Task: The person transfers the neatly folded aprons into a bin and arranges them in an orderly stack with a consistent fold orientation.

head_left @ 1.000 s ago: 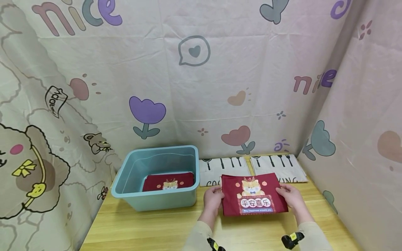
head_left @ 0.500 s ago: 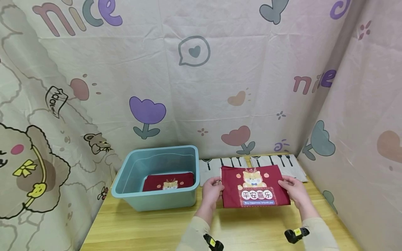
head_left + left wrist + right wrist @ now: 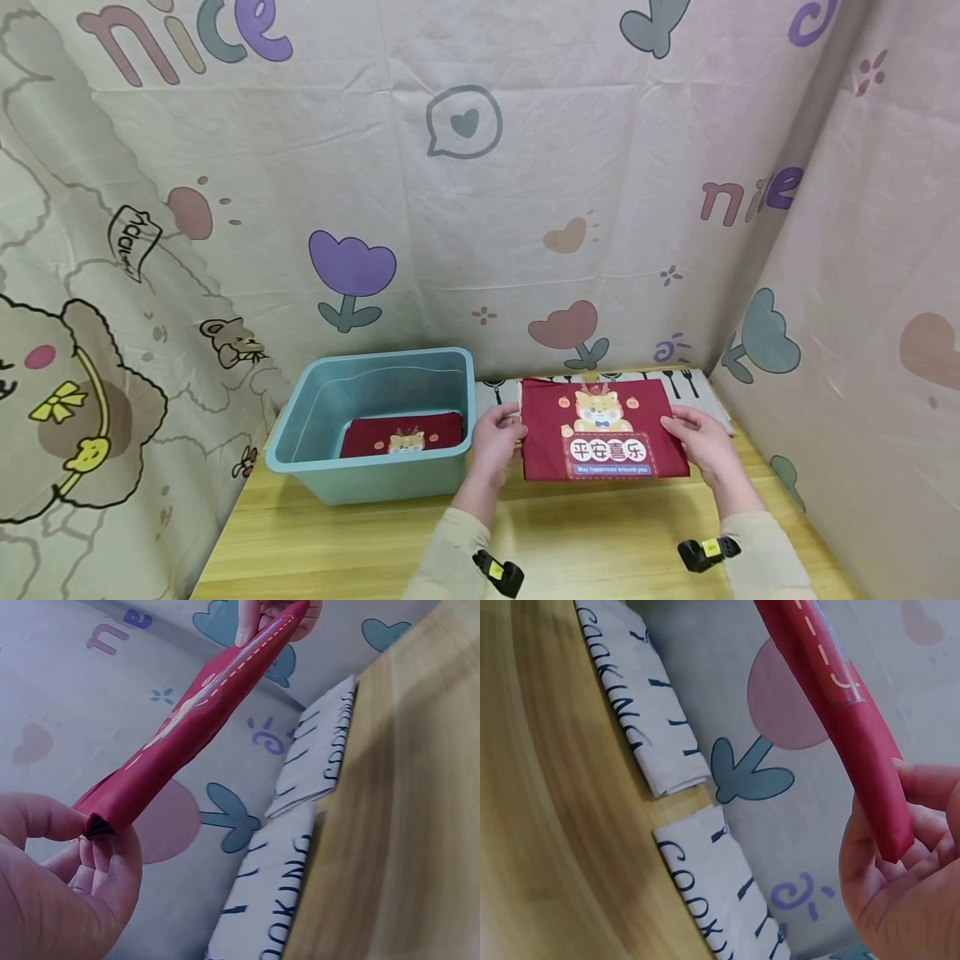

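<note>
A folded dark red cloth point(image 3: 540, 433) with a cartoon animal and white lettering is held up above the table by both hands. At its left edge my left hand point(image 3: 495, 446) pinches it between thumb and fingers; my right hand point(image 3: 705, 446) grips the right edge. In the left wrist view the left hand point(image 3: 71, 877) pinches one end of the folded layers point(image 3: 142, 780). The right wrist view shows the right hand point(image 3: 907, 862) with thumb and fingers around the other end of the cloth point(image 3: 862, 765), clear of the tabletop.
A blue-green bin point(image 3: 375, 483) stands to the left, with another red cloth point(image 3: 438, 429) lying inside. Two folded white cloths with black print point(image 3: 262, 885) point(image 3: 319, 742) lie side by side at the table's back edge. Patterned curtain point(image 3: 480, 217) hangs behind and at both sides.
Both hands have raised the red cloth and moved it toward the back, most recently also slightly left. It now covers more of the white cloths. The bin has stayed in place.
</note>
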Tool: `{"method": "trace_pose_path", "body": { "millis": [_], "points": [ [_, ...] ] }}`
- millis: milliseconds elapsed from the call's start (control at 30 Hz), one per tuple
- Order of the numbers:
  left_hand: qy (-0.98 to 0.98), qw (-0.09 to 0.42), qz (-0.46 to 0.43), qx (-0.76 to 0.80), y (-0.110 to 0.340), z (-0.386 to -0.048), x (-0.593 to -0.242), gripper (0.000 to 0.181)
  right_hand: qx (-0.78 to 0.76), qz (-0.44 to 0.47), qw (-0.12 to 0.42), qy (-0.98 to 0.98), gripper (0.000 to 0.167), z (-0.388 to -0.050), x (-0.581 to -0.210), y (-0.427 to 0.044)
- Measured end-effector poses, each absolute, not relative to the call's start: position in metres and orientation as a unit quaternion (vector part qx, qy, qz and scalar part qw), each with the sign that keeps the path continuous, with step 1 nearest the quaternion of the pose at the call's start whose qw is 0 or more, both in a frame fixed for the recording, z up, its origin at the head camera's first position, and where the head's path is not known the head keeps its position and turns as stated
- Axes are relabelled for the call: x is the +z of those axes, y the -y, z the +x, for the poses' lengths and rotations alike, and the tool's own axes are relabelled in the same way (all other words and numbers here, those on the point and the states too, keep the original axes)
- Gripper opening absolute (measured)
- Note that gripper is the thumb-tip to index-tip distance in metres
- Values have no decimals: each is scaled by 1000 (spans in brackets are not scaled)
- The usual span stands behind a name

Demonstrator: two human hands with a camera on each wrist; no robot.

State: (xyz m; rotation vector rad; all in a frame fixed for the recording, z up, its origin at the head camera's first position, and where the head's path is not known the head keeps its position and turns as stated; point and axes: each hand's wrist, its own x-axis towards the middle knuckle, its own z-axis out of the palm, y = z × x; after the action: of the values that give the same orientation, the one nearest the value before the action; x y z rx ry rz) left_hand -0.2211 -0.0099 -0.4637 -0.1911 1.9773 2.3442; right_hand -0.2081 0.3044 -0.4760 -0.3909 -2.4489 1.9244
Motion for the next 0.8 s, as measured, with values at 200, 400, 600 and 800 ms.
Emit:
{"method": "trace_pose_path", "body": {
  "millis": [200, 400, 600, 800],
  "points": [
    [-642, 27, -51, 764, 18, -223, -452, 41, 614, -115, 7, 781, 60, -211, -466, -297],
    [-631, 23, -45, 774, 31, -223, -439, 42, 619, -113, 21, 777, 58, -215, -455, -285],
    [-642, 11, -50, 765, 45, -223, -432, 40, 618, -102, 30, 779, 55, -220, -445, -272],
    [-651, -4, -57, 757, 59, -224, -433, 40, 623, -91, 31, 776, 54, -223, -438, -258]
  ]
}}
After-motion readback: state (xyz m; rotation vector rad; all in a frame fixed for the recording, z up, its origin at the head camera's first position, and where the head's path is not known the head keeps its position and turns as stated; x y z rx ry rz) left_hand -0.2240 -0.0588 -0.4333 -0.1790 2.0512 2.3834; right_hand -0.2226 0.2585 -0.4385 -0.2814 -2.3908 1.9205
